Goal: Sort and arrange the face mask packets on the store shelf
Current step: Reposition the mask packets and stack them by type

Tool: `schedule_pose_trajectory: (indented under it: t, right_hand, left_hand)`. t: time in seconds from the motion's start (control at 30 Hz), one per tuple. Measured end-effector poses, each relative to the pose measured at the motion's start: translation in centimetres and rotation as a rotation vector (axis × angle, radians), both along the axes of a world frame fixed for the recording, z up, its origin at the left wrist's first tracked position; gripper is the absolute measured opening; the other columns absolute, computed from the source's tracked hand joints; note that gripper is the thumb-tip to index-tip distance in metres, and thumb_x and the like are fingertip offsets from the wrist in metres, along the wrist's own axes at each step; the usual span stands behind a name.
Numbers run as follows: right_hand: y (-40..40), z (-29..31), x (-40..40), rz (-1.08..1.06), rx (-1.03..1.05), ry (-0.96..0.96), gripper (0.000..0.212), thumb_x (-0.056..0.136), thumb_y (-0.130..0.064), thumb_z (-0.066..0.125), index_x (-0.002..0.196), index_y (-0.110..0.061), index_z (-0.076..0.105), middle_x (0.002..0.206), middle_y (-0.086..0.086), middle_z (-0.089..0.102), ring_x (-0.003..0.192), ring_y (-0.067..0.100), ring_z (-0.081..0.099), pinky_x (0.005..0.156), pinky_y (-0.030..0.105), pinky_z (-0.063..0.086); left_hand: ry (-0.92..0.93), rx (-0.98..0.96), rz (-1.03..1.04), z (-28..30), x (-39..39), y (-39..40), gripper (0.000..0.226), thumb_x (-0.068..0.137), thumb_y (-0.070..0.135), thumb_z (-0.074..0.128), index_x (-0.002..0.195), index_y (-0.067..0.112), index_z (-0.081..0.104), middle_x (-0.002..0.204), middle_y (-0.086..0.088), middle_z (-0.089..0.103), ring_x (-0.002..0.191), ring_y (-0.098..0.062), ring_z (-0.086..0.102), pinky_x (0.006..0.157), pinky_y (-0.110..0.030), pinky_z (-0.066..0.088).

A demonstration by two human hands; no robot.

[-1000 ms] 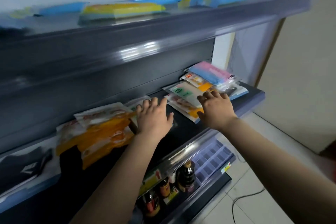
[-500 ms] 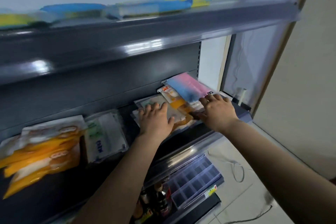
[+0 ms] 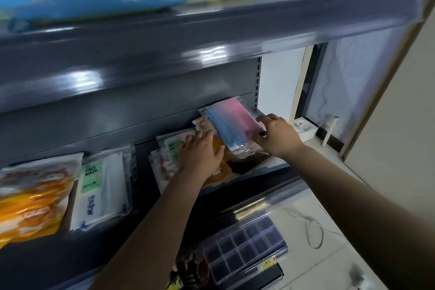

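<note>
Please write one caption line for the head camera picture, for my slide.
Right hand lifts a pink-blue mask packet while left hand presses the mixed pile.

Two hands, left (image 3: 200,152) and right (image 3: 276,135); one pink-and-blue packet (image 3: 231,122); one green-labelled face mask packet (image 3: 101,186); one divided plastic tray (image 3: 244,246).

left hand (image 3: 200,153) bare | right hand (image 3: 277,135) bare (forearms unsleeved)

We have one view only, from a head-worn wide-angle camera. It looks forward and slightly down, close to the dark grey metal middle shelf (image 3: 270,167). The grey upper shelf edge (image 3: 211,37) crosses above it; pale floor tiles (image 3: 329,242) lie below right.
</note>
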State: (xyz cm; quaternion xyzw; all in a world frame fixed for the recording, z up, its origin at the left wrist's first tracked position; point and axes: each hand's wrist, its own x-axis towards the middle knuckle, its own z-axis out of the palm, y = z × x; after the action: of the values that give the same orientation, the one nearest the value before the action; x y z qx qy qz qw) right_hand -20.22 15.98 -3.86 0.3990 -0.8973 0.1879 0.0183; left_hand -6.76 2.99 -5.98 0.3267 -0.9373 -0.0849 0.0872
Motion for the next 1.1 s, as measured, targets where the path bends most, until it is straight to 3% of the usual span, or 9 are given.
schedule_pose_trajectory:
  t: [0.17, 0.3, 0.37, 0.47, 0.6, 0.7, 0.9, 1.0, 1.1]
  right_hand:
    - [-2.3, -0.3, -2.5, -0.008, -0.027, -0.112, 0.061, 0.085, -0.048, 0.060, 0.127, -0.006, 0.050, 0.124, 0.015, 0.057, 0.109, 0.032, 0.056, 0.088, 0.036, 0.046]
    - [-4.1, -0.5, -3.8, -0.078, -0.126, -0.265, 0.059, 0.078, -0.038, 0.072, 0.123, -0.005, 0.052, 0.112, 0.014, 0.064, 0.093, 0.030, 0.060, 0.072, 0.029, 0.043]
    - [-4.5, -0.4, -4.5, -0.096, -0.145, -0.302, 0.051, 0.079, -0.032, 0.073, 0.119, -0.005, 0.056, 0.102, 0.014, 0.067, 0.090, 0.028, 0.061, 0.070, 0.025, 0.039]
    - [-4.5, -0.2, -5.4, -0.082, -0.227, -0.308, 0.028, 0.080, -0.024, 0.072, 0.095, -0.001, 0.066, 0.086, 0.014, 0.066, 0.084, 0.028, 0.060, 0.068, 0.024, 0.037]
    - [-4.4, -0.1, -7.2, -0.056, -0.362, -0.312, 0.017, 0.082, -0.016, 0.070, 0.090, -0.002, 0.066, 0.095, 0.016, 0.069, 0.090, 0.029, 0.063, 0.080, 0.031, 0.046]
    - [-3.9, -0.3, -8.7, -0.055, -0.486, -0.438, 0.010, 0.082, -0.013, 0.069, 0.081, -0.014, 0.059, 0.088, 0.009, 0.064, 0.079, 0.023, 0.059, 0.070, 0.029, 0.048]
    - [-2.6, -1.1, -10.5, -0.051, -0.702, -0.668, 0.022, 0.080, -0.008, 0.071, 0.072, -0.021, 0.056, 0.075, 0.001, 0.059, 0.073, 0.023, 0.056, 0.066, 0.032, 0.048]
    - [-1.7, -1.3, -11.2, -0.030, -0.740, -0.760, 0.019, 0.080, -0.008, 0.071, 0.075, -0.020, 0.057, 0.085, 0.010, 0.063, 0.075, 0.026, 0.059, 0.071, 0.040, 0.052]
    - [-0.8, -1.0, -11.8, 0.010, -0.757, -0.790, 0.011, 0.082, -0.009, 0.070, 0.087, -0.011, 0.060, 0.086, 0.010, 0.062, 0.068, 0.022, 0.057, 0.059, 0.029, 0.050]
  left_hand:
    - [-0.005, 0.082, 0.028, -0.6, -1.9, -2.1, 0.054, 0.094, 0.048, 0.037, 0.142, 0.023, 0.031, 0.150, -0.003, 0.034, 0.136, -0.029, 0.032, 0.109, -0.043, 0.030]
    - [-0.004, 0.123, 0.048, -0.8, -2.7, -3.7, 0.054, 0.095, 0.050, 0.032, 0.141, 0.023, 0.035, 0.146, -0.003, 0.040, 0.132, -0.028, 0.039, 0.106, -0.042, 0.035]
    - [-0.005, 0.134, 0.060, -0.9, -2.9, -4.1, 0.052, 0.095, 0.050, 0.033, 0.140, 0.023, 0.036, 0.144, -0.003, 0.043, 0.130, -0.028, 0.042, 0.104, -0.041, 0.036]
    - [0.012, 0.168, 0.077, -0.9, -3.1, -4.4, 0.046, 0.094, 0.046, 0.038, 0.134, 0.023, 0.042, 0.137, -0.004, 0.050, 0.124, -0.028, 0.047, 0.099, -0.039, 0.040]
    - [-0.006, 0.199, 0.133, -1.1, -3.5, -4.4, 0.048, 0.093, 0.047, 0.041, 0.133, 0.019, 0.042, 0.134, -0.008, 0.052, 0.123, -0.028, 0.048, 0.095, -0.037, 0.040]
    - [0.015, 0.298, 0.217, -1.5, -4.0, -4.3, 0.065, 0.089, 0.058, 0.043, 0.141, 0.019, 0.034, 0.141, -0.011, 0.047, 0.129, -0.030, 0.045, 0.105, -0.042, 0.037]
    - [0.185, 0.390, 0.318, -1.5, -5.4, -3.1, 0.070, 0.080, 0.053, 0.063, 0.135, 0.017, 0.041, 0.131, -0.010, 0.056, 0.119, -0.030, 0.053, 0.098, -0.038, 0.043]
    - [0.369, 0.446, 0.412, -1.1, -5.7, -2.3, 0.063, 0.075, 0.041, 0.073, 0.127, 0.017, 0.048, 0.126, -0.009, 0.060, 0.114, -0.030, 0.056, 0.094, -0.037, 0.046]
    - [0.590, 0.490, 0.461, -0.5, -5.7, -1.2, 0.063, 0.073, 0.024, 0.077, 0.129, 0.013, 0.048, 0.123, -0.011, 0.062, 0.113, -0.030, 0.058, 0.087, -0.031, 0.045]
